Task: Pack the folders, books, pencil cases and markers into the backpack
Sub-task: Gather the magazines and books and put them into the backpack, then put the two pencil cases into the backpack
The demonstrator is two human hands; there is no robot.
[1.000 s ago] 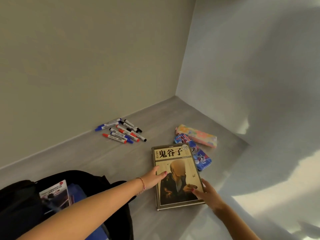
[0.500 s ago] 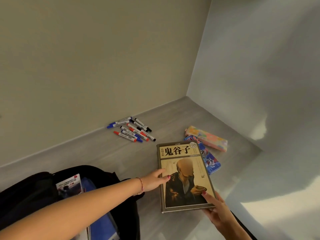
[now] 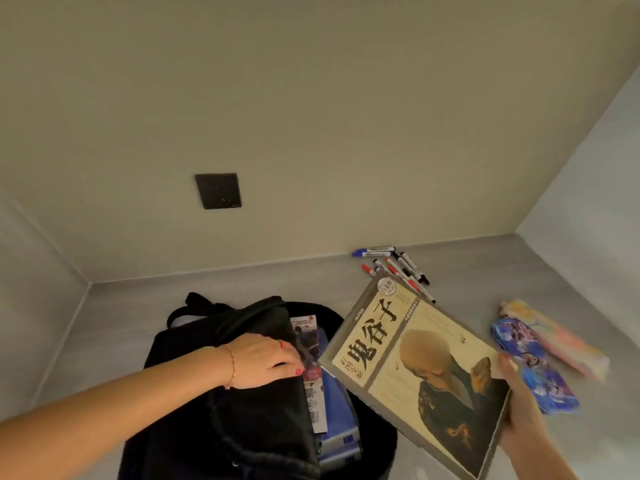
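Backpack [image 3: 225, 393] partly packed, blue folder [image 3: 337, 407] and booklet [image 3: 308, 344] already inside, mouth spread by gripping left hand [image 3: 266, 360]; book [image 3: 415, 375] clutched in right hand [image 3: 519, 407] just beside it; markers [image 3: 394, 266], two pencil cases [image 3: 540, 362] beyond, unpacked.

backpack [image 3: 221, 403]: black all over
book [image 3: 420, 374]: cream cover, grey edges, large black characters, a figure in dark robes
markers [image 3: 394, 263]: white barrels with blue, red and black caps
pencil case [image 3: 535, 365]: bright blue with a printed cartoon pattern
second pencil case [image 3: 561, 336]: pastel patches of pink, yellow and orange
folder [image 3: 337, 407]: blue, inside the bag
booklet [image 3: 310, 372]: white with red and dark print
left hand [image 3: 266, 363]: red-pink nails, thin pink bracelet
wall socket [image 3: 218, 190]: dark grey
floor [image 3: 114, 317]: pale grey, faintly streaked
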